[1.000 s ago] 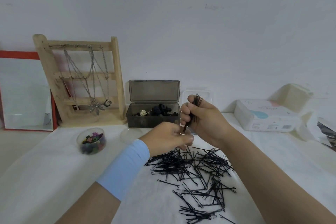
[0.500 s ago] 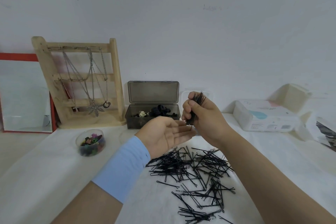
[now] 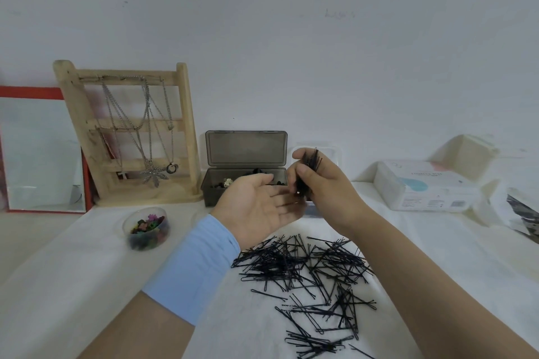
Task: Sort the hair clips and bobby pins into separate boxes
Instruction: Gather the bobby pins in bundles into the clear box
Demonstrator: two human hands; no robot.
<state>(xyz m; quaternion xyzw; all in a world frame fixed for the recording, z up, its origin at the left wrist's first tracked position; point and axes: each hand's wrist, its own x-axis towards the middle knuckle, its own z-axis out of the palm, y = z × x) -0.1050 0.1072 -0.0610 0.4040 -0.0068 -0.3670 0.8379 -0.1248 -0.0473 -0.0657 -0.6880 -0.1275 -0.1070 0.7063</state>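
My right hand [image 3: 323,186] grips an upright bundle of black bobby pins [image 3: 309,165], their lower ends touching the palm of my left hand [image 3: 259,207], which lies flat and palm-up beneath them. A large loose pile of bobby pins [image 3: 309,274] is spread on the white cloth below both hands. A dark grey box [image 3: 215,186] with its lid raised stands behind my hands and holds dark hair clips. A clear box [image 3: 335,151] sits behind my right hand, mostly hidden.
A round clear tub of coloured small clips [image 3: 147,230] stands at the left. A wooden necklace stand [image 3: 131,137] and a red-framed mirror [image 3: 38,151] are at the back left. A white tissue pack [image 3: 423,186] lies at the right.
My left hand has turned from fingers-down to flat and palm-up under the bundle. My right hand has lifted the bundle slightly and stands it on that palm.
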